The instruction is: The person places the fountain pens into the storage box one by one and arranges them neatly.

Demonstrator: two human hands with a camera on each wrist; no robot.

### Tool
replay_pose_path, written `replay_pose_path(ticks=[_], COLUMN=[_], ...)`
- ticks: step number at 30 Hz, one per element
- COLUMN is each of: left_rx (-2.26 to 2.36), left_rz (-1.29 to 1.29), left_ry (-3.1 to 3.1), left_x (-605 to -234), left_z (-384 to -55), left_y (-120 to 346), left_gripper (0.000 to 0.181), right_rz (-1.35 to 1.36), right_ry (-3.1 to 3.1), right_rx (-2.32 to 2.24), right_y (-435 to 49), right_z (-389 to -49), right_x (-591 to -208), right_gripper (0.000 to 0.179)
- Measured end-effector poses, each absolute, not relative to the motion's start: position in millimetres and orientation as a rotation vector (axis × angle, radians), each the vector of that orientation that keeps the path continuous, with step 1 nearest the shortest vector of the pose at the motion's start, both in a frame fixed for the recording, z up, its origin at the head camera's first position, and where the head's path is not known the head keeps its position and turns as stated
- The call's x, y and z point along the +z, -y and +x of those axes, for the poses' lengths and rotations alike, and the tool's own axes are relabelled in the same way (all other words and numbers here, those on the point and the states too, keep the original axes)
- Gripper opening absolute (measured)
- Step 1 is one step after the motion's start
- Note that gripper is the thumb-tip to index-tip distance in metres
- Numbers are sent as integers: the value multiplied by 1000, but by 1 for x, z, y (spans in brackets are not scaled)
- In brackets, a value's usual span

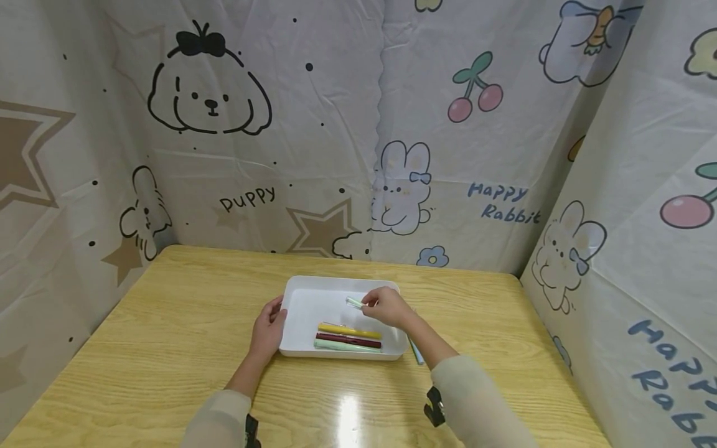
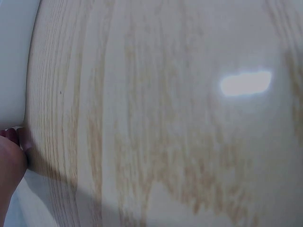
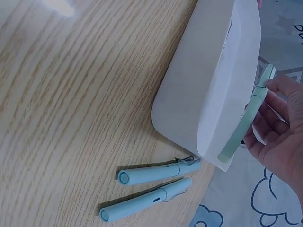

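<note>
Left hand grips tray at frame's lower centre, presumably steadying it, while right hand pinches green pen over it.

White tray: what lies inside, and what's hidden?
A yellow pen, dark red pen and pale green pen show; in the head view, the right hand hides some tray floor.

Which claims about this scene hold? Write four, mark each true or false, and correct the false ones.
The right hand holds a slim pale green pen over the white rectangular tray: true.
The left hand is off the tray: false, it touches the tray's side.
Two slim light blue pens lie on the yellowish wood-grain table: true.
The slim dark red pen lies outside the tray: false, it lies inside, beside the slim yellow pen.
</note>
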State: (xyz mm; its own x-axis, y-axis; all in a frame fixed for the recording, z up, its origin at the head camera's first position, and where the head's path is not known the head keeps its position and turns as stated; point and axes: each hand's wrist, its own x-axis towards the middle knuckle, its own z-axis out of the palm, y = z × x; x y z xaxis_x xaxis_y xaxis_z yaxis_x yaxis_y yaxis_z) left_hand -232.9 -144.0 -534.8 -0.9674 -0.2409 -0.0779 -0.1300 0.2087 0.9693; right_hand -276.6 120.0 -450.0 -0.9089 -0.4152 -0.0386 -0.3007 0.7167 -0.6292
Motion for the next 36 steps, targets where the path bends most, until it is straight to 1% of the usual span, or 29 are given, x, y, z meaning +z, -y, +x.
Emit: replay_pose_path(ticks=[9,20,32,36], left_rx=[-1878,-1881,-1871,-1871], left_rz=[349,339,347,337], left_ry=[2380,2386,2367,2366], left_x=[-532,-531,-529,-530], left_z=[-230,-229,-228,-229], left_y=[145,144,143,144], left_gripper=[41,41,40,40], right_rz=[-643,-632,-722,-713], right_ry=[-2761,-2733,-2745,-2741], right_rx=[-873,-843,-765,-755], right_y=[-113,-107,-98,-94], right_z=[-275,-274,-273,-273], right_x=[-448,-455,-462,-465], right_gripper=[21,20,22,22])
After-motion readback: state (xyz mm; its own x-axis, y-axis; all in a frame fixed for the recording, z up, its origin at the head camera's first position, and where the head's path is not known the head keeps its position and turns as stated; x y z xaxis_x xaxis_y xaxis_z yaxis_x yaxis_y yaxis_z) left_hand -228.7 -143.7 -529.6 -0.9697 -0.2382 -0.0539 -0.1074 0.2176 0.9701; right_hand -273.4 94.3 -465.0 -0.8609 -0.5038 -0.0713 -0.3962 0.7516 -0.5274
